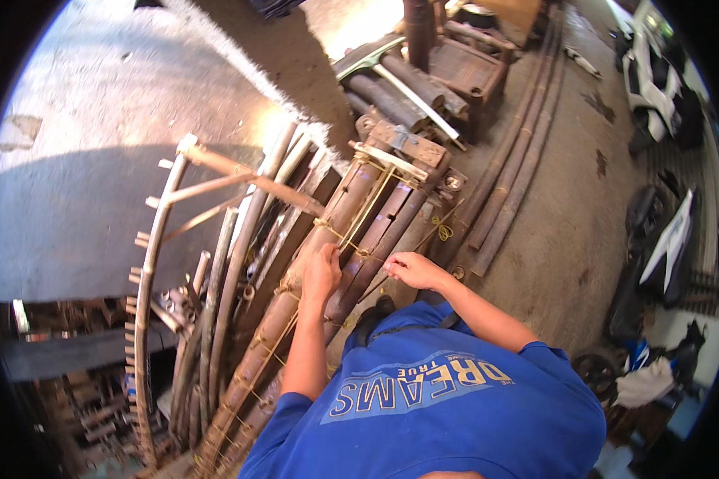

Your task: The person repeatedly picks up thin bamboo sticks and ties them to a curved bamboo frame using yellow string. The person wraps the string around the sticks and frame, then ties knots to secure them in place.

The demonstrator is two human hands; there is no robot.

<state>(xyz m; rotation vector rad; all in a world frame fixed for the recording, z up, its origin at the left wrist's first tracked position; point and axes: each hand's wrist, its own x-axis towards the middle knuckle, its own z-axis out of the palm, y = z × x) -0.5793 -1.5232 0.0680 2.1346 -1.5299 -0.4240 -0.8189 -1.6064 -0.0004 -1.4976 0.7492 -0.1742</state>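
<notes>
Two long brown bamboo poles (pixel 346 199) lie side by side in front of me, running from the upper middle to the lower left. Yellow cord (pixel 339 236) crosses them and is wound round them at several places. My left hand (pixel 321 271) is closed over the left pole, beside the cord; what its fingertips hold is hidden. To the right of the poles, my right hand (pixel 414 270) pinches the cord's end beside the right pole (pixel 385 219). A light wooden crosspiece (pixel 389 162) spans the poles' far end.
A curved wooden frame with short pegs (pixel 142 319) and loose poles (pixel 240 223) stand on the left. Long bamboo poles (pixel 507 168) lie on the floor to the right, near a yellow cord coil (pixel 442 232). A wooden chair (pixel 467 72) and motorcycles (pixel 663 88) are farther off.
</notes>
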